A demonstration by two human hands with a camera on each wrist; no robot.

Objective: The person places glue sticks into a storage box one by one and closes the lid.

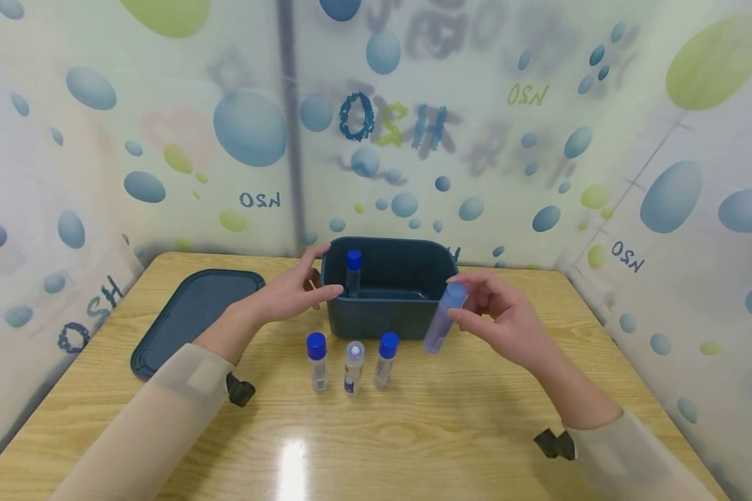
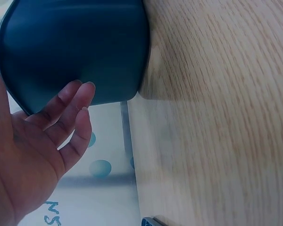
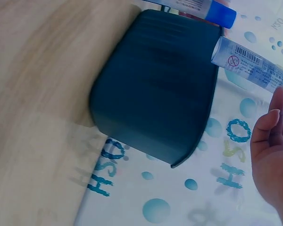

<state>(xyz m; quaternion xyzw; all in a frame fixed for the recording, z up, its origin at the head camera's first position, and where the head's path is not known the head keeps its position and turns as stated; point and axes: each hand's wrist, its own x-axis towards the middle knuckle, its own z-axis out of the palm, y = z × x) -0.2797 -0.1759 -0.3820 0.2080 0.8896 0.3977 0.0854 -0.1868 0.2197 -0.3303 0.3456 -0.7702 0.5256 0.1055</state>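
Specifically, the label of the held bottle [image 3: 257, 68] carries a barcode [image 3: 247, 53] and a red circular prohibition mark [image 3: 233, 60]; the adjoining fine print is too small to read. Clock positions below take the dark bin [image 1: 382, 319] in the head view as centre. Large wall lettering [image 1: 391, 125] at 12 o'clock resembles "OSH", its middle character like a reversed 2; smaller green lettering [image 1: 526, 94] sits at 1 o'clock.

The right hand [image 1: 501, 316], at 3 o'clock, pinches the held bottle near its blue cap; the bottle tilts at the bin's 4 o'clock corner. The left hand [image 1: 291, 289], at 9 o'clock, spreads over the bin's end, index finger and thumb at the rim. The hands are apart.

Three bottles stand before the near wall: left blue-capped bottle [image 1: 317, 362], between 7 and 8 o'clock; pale-topped bottle [image 1: 354, 369], 7 o'clock; right blue-capped bottle [image 1: 385, 360], 6 o'clock. A dark lid [image 1: 194, 313] lies at 9 o'clock, partly covered by the left forearm.

The near rim hides the base of the inner bottle [image 1: 354, 271]. Contact between held bottle and bin cannot be told; the right wrist view cuts off the held bottle's upper end
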